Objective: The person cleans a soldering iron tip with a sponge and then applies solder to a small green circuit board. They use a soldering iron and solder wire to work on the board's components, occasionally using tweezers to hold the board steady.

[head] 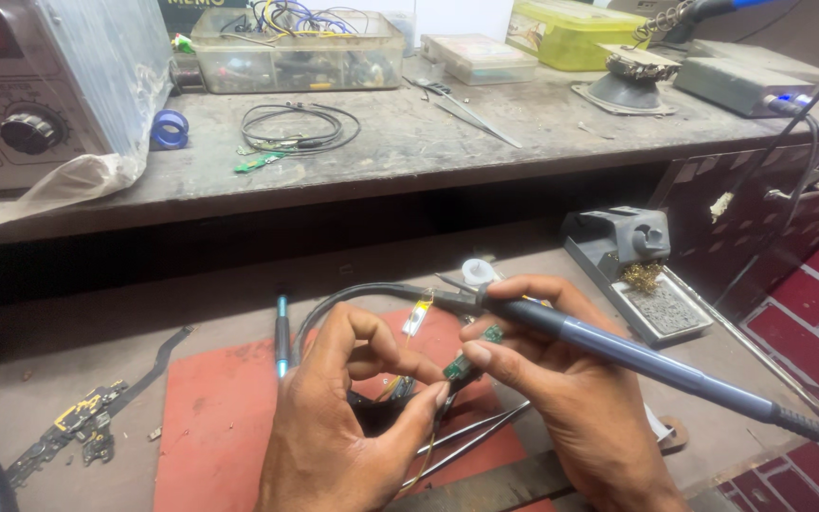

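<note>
Right hand (561, 398) grips the soldering iron (618, 353), left hand (353, 417) pinches the small green board (459, 365) over the red mat (220, 417); looks like soldering's mid-way, nothing set down.

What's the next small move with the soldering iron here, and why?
Probably bring the soldering iron tip down toward the small green circuit board. The right hand holds the iron like a pen with its tip above the board, which both hands, left hand included, pinch over the red mat.

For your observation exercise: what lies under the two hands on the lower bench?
A red mat lies under the left hand and right hand, with tweezers on it. The hands cover the mat's middle, so anything there stays hidden.
</note>
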